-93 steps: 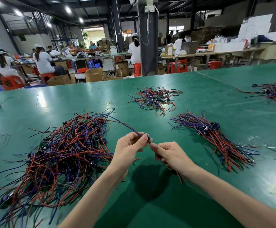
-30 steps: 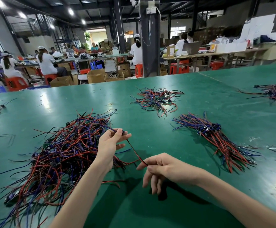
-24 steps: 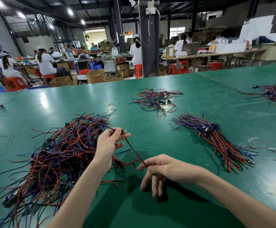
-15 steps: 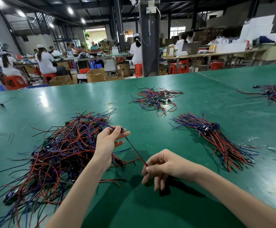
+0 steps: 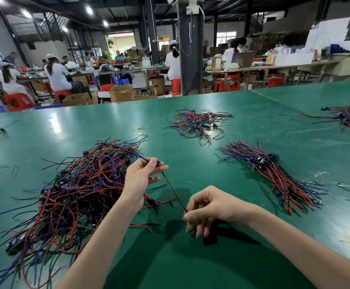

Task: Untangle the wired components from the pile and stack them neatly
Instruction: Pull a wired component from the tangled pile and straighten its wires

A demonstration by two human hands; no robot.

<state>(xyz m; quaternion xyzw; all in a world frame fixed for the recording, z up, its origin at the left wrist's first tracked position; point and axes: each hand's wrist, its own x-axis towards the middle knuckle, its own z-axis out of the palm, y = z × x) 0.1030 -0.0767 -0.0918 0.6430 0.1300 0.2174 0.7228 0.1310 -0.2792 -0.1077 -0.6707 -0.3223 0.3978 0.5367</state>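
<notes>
You've got one wire (image 5: 173, 190) pinched at both ends, left hand (image 5: 140, 180) on the little part by the pile (image 5: 76, 188), right hand (image 5: 207, 207) on the tail, so it runs diagonally, with the neat stack (image 5: 274, 174) nearer your right.

No legible text, labels or numbers anywhere.

tangled pile (image 5: 71, 190) left on table (image 5: 190, 257); neat stack (image 5: 274, 174) right; smaller pile (image 5: 197, 124) behind
</notes>
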